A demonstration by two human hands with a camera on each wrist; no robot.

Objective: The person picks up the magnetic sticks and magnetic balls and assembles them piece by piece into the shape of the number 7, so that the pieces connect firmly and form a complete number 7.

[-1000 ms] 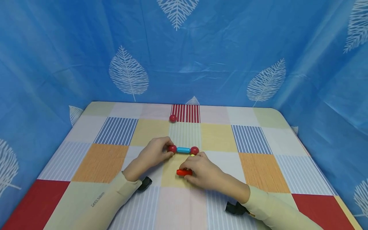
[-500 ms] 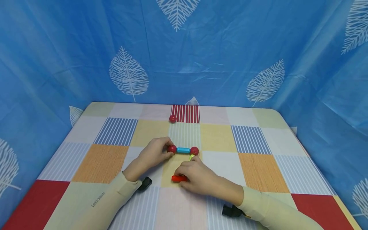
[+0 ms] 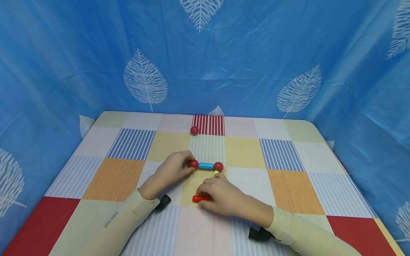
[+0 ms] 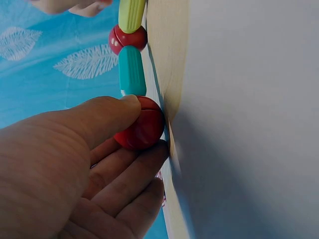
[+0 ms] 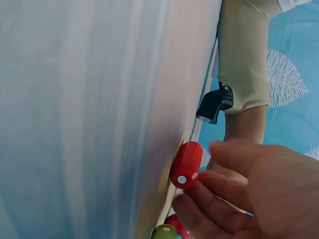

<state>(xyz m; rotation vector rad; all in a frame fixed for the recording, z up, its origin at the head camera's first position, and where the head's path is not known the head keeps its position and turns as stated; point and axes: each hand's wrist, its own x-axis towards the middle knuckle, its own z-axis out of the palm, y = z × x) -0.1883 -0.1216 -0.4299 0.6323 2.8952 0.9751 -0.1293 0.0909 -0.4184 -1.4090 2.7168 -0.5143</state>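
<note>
My left hand (image 3: 173,170) pinches a red ball (image 4: 142,127) between thumb and fingers. A blue rod (image 3: 206,166) joins that ball to a second red ball (image 3: 218,166). From the second ball a yellow-green rod (image 4: 131,15) extends toward me, partly hidden behind my right hand (image 3: 221,195) in the head view. A separate red rod (image 5: 187,164) with a pale round disc in its end lies on the table by my right fingertips. In the right wrist view the fingertips touch or nearly touch it, while the thumb stands a little apart.
Another red ball (image 3: 194,130) rests near the far edge of the table, on the red-striped patch. A patchwork cloth (image 3: 245,153) covers the table. Blue curtains (image 3: 243,53) with white leaves enclose the back and sides. Black wrist cameras (image 3: 259,234) sit under both sleeves.
My right hand brought the red rod toward me and to the left, then stopped, uncovering more of the yellow-green rod. My left hand has kept its grip on the ball. The head view shifted slightly.
</note>
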